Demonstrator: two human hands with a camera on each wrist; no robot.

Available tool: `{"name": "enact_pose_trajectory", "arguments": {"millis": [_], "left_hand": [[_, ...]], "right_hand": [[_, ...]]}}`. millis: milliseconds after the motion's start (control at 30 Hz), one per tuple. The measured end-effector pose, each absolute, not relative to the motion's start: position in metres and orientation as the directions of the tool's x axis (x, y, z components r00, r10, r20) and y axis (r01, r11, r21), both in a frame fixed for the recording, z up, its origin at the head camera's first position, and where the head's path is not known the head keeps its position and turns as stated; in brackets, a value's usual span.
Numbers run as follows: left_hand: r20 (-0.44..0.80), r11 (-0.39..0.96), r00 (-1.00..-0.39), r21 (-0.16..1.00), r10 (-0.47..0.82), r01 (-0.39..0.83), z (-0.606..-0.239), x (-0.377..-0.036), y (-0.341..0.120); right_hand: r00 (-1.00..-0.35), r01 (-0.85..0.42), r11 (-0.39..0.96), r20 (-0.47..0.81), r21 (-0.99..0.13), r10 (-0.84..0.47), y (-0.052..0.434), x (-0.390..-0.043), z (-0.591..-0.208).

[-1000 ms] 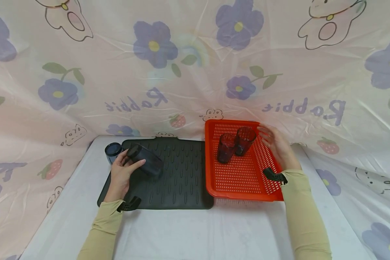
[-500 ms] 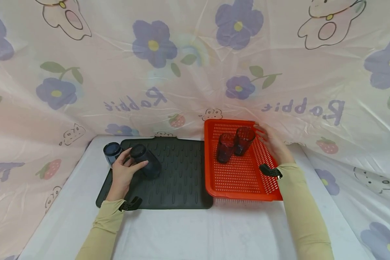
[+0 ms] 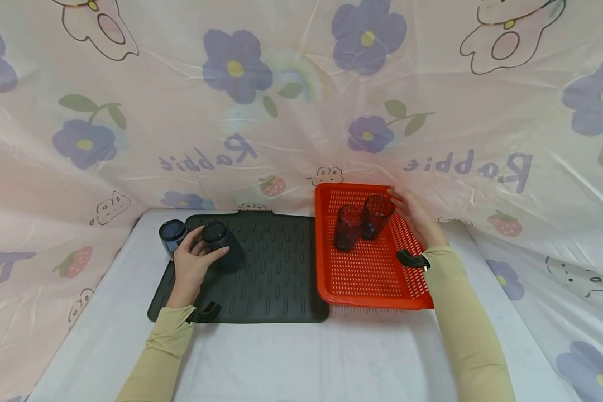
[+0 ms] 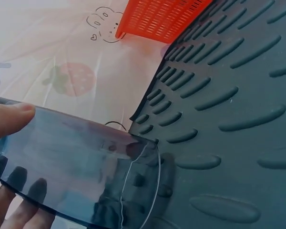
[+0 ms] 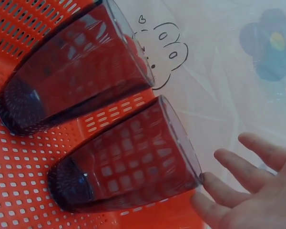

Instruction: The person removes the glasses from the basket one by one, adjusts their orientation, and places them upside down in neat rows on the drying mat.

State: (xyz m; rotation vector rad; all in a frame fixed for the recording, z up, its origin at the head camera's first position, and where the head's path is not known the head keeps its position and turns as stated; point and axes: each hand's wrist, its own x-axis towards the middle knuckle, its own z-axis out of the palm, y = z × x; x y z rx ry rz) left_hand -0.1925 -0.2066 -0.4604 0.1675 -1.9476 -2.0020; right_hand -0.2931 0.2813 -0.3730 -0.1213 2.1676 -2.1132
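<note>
My left hand point(image 3: 207, 245) grips a dark blue glass point(image 3: 226, 252) standing slightly tilted on the black ribbed mat point(image 3: 276, 273), near its back left corner. In the left wrist view my thumb point(image 4: 9, 119) lies on that glass point(image 4: 76, 167), and its rim meets the mat point(image 4: 229, 119). A second blue glass point(image 3: 172, 234) stands just left of it. My right hand point(image 3: 407, 209) is open beside two reddish-looking glasses point(image 3: 348, 226) point(image 3: 377, 215) in the red perforated tray point(image 3: 372, 279). A fingertip point(image 5: 200, 180) is at the rim of the nearer glass point(image 5: 128, 162).
A white table surface point(image 3: 301, 357) lies in front of the mat and tray. A floral plastic sheet point(image 3: 291, 111) closes off the back and both sides. The tray's right rim point(image 3: 422, 285) sits under my right wrist.
My left hand has swung the blue glass from a strong tilt to nearly upright, toward the back left. My right hand has moved further back toward the rear glass in the tray.
</note>
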Motion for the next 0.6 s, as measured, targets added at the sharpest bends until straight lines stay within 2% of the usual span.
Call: {"name": "enact_pose_trajectory", "arguments": {"millis": [367,600], "left_hand": [[0.224,0.078,-0.897,0.974,-0.380,0.210,-0.452,-0.190,-0.200],[0.284,0.148,-0.866,0.959,-0.411,0.244,-0.440,-0.185,-0.193]], "right_hand": [[-0.992,0.001,0.083,-0.011,-0.997,-0.123,0.281,-0.299,-0.378],[-0.987,0.001,0.091,-0.016,-0.996,-0.162,0.279,-0.300,-0.378]]}}
